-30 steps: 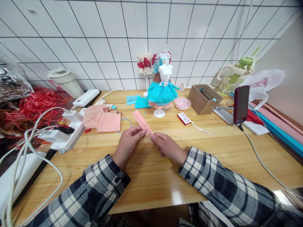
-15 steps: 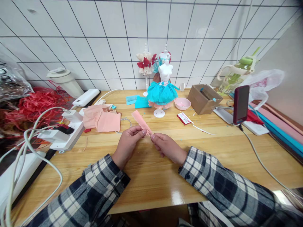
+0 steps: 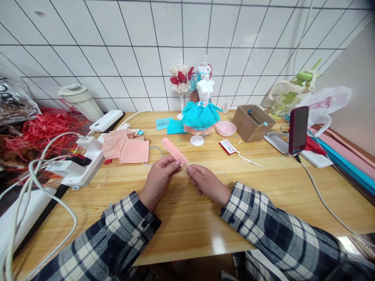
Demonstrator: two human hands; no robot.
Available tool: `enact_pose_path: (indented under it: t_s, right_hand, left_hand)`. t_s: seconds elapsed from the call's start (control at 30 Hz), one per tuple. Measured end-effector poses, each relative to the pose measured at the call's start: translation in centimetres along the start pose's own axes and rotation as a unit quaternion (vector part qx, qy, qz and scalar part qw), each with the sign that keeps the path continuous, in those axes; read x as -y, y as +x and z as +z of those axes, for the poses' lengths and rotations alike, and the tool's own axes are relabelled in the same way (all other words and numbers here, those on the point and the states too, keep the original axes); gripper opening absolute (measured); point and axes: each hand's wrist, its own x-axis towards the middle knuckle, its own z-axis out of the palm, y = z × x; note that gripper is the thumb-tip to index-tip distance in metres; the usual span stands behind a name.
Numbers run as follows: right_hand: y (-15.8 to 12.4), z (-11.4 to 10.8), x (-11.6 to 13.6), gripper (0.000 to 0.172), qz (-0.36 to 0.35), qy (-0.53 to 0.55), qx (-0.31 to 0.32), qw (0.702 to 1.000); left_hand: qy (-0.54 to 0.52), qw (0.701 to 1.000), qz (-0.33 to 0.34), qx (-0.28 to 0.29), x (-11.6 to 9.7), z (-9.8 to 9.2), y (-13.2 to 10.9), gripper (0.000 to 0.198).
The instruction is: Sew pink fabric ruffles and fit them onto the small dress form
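Note:
My left hand (image 3: 158, 180) and my right hand (image 3: 206, 182) meet above the middle of the wooden table (image 3: 263, 183). Between their fingertips they pinch the near end of a narrow pink paper strip (image 3: 174, 150), which slants up and away to the left. Both hands are closed in a pinch on it. Behind them stands a small white mannequin wearing a turquoise ruffled skirt (image 3: 201, 114). A pile of pink paper sheets (image 3: 125, 146) lies to the left of my left hand.
A power strip with plugs and white cables (image 3: 79, 164) sits at left beside red raffia (image 3: 47, 130). A pink bowl (image 3: 225, 128), cardboard box (image 3: 252, 121), small red-white packet (image 3: 228, 146) and standing phone (image 3: 298, 128) lie to the right. Turquoise paper (image 3: 171, 125) lies behind.
The hands have stayed almost still; the pink strip has tipped slightly flatter and my fingertips have shifted a little along its near end.

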Motion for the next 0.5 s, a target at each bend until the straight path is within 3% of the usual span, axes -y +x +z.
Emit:
enact_pose_path:
  t_s: [0.5]
  right_hand:
    - [0.06,0.03,-0.07,0.039,-0.003,0.015,-0.004,1.000]
  left_hand:
    - [-0.010,1.000,0.002,-0.020,-0.06,0.14,-0.07,0.025]
